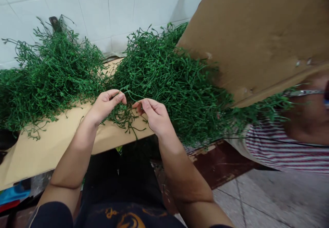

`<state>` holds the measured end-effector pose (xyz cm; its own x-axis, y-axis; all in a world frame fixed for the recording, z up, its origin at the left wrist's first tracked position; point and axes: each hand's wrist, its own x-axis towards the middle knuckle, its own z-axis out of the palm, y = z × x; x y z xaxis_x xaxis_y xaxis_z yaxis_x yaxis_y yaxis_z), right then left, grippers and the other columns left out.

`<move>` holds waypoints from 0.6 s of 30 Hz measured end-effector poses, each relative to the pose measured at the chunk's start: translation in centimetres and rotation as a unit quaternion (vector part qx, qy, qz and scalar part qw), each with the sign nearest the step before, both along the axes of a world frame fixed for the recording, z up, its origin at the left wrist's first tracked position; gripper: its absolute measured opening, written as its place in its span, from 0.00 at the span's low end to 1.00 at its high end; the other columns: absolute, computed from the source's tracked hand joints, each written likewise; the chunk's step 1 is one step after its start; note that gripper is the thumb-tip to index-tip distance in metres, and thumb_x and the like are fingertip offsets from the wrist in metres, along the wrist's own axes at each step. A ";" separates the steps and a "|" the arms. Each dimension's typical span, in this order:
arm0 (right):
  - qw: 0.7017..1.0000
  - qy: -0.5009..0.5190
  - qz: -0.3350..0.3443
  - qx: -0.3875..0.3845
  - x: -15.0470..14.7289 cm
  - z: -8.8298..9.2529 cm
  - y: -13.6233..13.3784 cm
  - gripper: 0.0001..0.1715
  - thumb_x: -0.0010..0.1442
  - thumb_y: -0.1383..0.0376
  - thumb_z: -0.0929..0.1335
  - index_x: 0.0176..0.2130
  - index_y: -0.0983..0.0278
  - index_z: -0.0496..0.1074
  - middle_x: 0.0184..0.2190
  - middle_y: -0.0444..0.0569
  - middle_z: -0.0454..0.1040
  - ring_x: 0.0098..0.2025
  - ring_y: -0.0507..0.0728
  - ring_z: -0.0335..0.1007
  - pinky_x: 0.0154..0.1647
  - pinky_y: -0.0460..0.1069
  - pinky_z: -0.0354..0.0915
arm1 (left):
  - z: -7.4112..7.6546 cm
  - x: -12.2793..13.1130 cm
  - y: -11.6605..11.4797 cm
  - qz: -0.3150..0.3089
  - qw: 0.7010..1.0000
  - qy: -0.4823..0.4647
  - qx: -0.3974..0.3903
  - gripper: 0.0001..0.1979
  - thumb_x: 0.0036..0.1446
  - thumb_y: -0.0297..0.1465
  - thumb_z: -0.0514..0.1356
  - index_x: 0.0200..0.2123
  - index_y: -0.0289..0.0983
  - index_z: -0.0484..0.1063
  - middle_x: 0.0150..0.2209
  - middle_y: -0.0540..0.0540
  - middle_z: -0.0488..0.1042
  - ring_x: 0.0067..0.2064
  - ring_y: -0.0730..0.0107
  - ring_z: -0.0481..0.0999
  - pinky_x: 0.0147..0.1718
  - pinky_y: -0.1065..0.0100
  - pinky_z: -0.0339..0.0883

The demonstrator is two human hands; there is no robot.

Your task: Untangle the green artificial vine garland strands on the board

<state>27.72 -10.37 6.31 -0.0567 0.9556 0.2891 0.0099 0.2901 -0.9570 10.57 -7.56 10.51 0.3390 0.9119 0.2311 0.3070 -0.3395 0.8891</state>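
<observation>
My left hand (110, 103) is closed, thumb against the fingers, pinching a thin green artificial plant stem (131, 92). Close by on the right, my right hand (150, 109) also pinches at that stem, which arches between the two hands. Beneath them, loose green sprigs (125, 116) lie on the cardboard sheet (102, 139). A large heap of green plastic stems (164, 70) rises just behind and to the right of my hands. Another heap of stems (56, 70) covers the cardboard on the left. The tips of my fingers partly hide what they grip.
A big upright cardboard panel (257, 36) leans over the right side. Beyond it sits a person in a striped shirt (288, 145). White tiled wall (95, 12) stands behind the heaps. A blue object (15, 192) lies at the lower left, below the cardboard.
</observation>
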 end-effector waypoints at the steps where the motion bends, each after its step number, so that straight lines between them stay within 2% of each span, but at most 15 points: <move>1: 1.000 -0.006 -0.002 0.003 0.2 -0.1 0.1 0.27 0.56 0.44 0.62 0.30 0.65 0.72 0.25 0.46 0.69 0.26 0.49 0.63 0.29 0.46 0.63 | 0.1 -0.1 0.0 0.002 1.000 -0.003 0.008 0.19 0.55 0.45 0.54 0.23 0.35 0.68 0.23 0.51 0.64 0.27 0.75 0.61 0.30 0.70 0.57; 5: 0.992 -0.072 -0.070 0.076 0.9 0.3 0.4 0.26 0.56 0.46 0.64 0.41 0.63 0.73 0.41 0.52 0.71 0.40 0.53 0.69 0.41 0.51 0.67 | 0.7 -0.1 -0.2 -0.023 0.998 0.043 0.045 0.19 0.57 0.43 0.52 0.21 0.36 0.65 0.22 0.51 0.62 0.27 0.75 0.60 0.31 0.70 0.57; 7: 0.979 -0.113 -0.102 0.136 1.0 1.2 0.7 0.24 0.55 0.48 0.65 0.42 0.62 0.73 0.42 0.53 0.71 0.44 0.55 0.68 0.44 0.52 0.66 | 0.9 0.1 -0.2 -0.033 0.994 0.081 0.064 0.18 0.57 0.40 0.52 0.20 0.36 0.64 0.22 0.51 0.61 0.27 0.75 0.61 0.32 0.70 0.58; 10: 0.968 -0.156 -0.062 0.187 0.8 2.9 1.4 0.19 0.56 0.51 0.65 0.35 0.64 0.74 0.34 0.50 0.73 0.38 0.54 0.68 0.41 0.51 0.65 | 1.0 0.3 -0.1 -0.035 0.988 0.120 0.092 0.16 0.57 0.36 0.52 0.20 0.36 0.64 0.22 0.51 0.61 0.28 0.74 0.62 0.33 0.70 0.59; 14: 0.979 -0.133 0.012 0.156 0.1 3.8 2.4 0.18 0.56 0.54 0.66 0.26 0.66 0.70 0.23 0.45 0.67 0.27 0.49 0.61 0.30 0.47 0.60 | 0.6 0.5 0.0 -0.032 0.980 0.139 0.136 0.14 0.57 0.33 0.51 0.20 0.36 0.64 0.22 0.51 0.61 0.28 0.74 0.62 0.32 0.70 0.58; 16: 0.989 -0.088 0.003 0.120 -0.2 3.6 2.7 0.17 0.56 0.55 0.66 0.25 0.66 0.69 0.22 0.43 0.65 0.26 0.48 0.57 0.27 0.46 0.56 | 0.4 0.8 -0.1 -0.029 0.973 0.155 0.169 0.14 0.57 0.32 0.50 0.19 0.37 0.61 0.22 0.50 0.61 0.28 0.72 0.62 0.31 0.69 0.57; 18: 0.995 -0.038 -0.035 0.089 -0.7 3.4 2.9 0.17 0.57 0.56 0.65 0.25 0.65 0.68 0.21 0.42 0.61 0.25 0.47 0.54 0.27 0.45 0.54 | 0.2 1.3 -0.4 -0.012 0.960 0.178 0.215 0.14 0.57 0.31 0.49 0.19 0.38 0.58 0.21 0.50 0.60 0.28 0.70 0.61 0.31 0.67 0.57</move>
